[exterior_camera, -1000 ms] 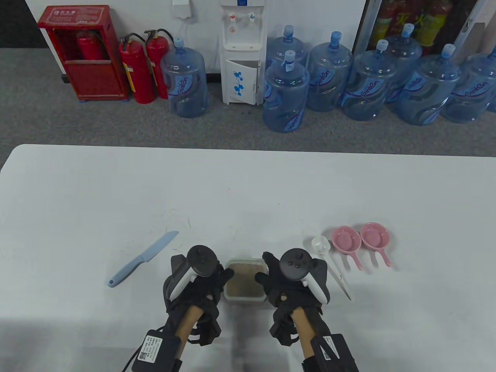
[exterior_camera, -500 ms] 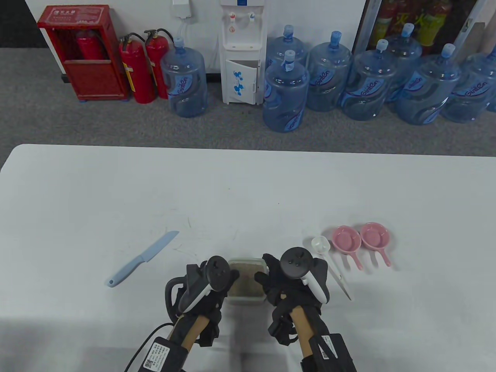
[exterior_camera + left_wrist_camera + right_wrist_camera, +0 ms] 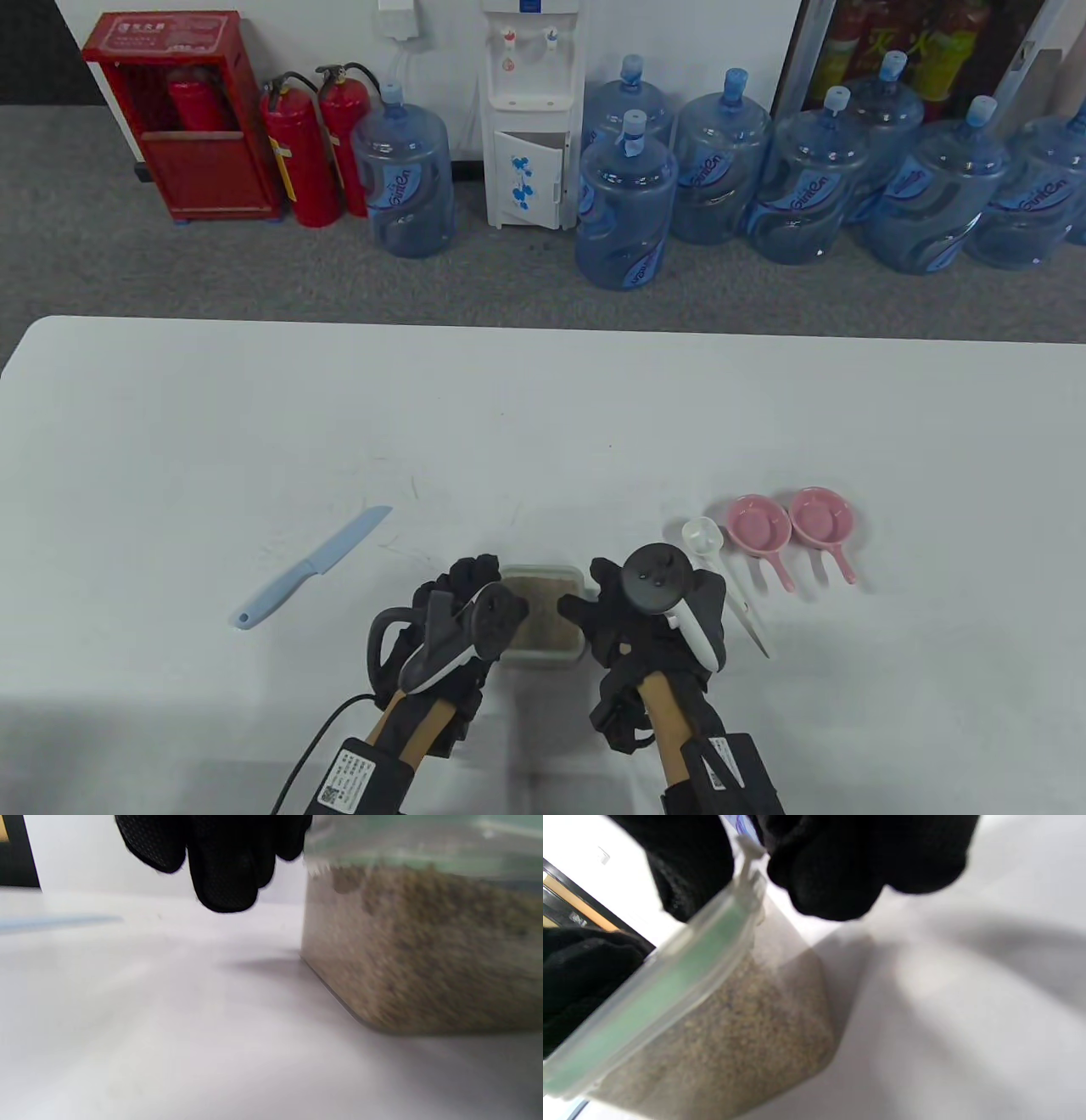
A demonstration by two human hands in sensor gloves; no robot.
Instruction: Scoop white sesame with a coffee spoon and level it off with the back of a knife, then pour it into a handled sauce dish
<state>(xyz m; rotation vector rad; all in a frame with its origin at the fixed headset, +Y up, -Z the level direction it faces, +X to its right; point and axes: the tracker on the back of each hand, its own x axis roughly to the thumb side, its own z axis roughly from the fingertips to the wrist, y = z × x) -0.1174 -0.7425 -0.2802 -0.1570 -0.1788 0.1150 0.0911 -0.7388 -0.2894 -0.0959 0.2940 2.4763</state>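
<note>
A clear box of white sesame [image 3: 543, 615] with a green-sealed lid [image 3: 649, 1018] stands near the table's front edge between my hands. My left hand [image 3: 471, 581] grips its left far corner; its fingers [image 3: 225, 870] hang beside the box [image 3: 424, 950]. My right hand [image 3: 585, 594] pinches the lid's tab at the right edge between thumb and fingers [image 3: 840, 870]. The white coffee spoon [image 3: 721, 569] lies just right of my right hand. Two pink handled sauce dishes [image 3: 758, 522] [image 3: 821, 514] sit beyond it. The light blue knife [image 3: 310, 567] lies to the left.
The white table [image 3: 543, 407] stretches far back behind the box. Water bottles, a dispenser and fire extinguishers stand on the floor beyond the far edge.
My left hand has rolled over and slid right, its fingers now on the box's left far corner. My right hand has shifted slightly right at the box's right edge.
</note>
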